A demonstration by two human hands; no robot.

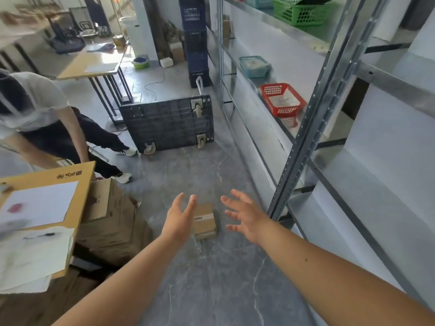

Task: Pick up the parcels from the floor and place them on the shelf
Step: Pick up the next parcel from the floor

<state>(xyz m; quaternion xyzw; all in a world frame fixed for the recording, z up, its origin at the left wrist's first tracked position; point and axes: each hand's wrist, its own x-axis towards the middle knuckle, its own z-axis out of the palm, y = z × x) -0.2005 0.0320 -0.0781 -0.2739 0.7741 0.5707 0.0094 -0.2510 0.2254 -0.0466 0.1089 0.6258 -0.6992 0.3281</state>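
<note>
Two empty hands, fingers spread: left hand [180, 220] and right hand [244, 216] flank small cardboard parcel [204, 221] lying on grey floor [211, 290], near metal shelf [306, 128] upright. Risk: smooth taped box slipping under uneven squeeze.

The small brown cardboard parcel [204, 221] between my hands looks matt, with a strip of glossier tape across it. It lies on the grey marbled stone floor [223, 278], smooth with a dull sheen. To my right the bare galvanised metal shelf rack [306, 130] glints, and its far shelves carry a red perforated plastic basket [282, 100].
</note>
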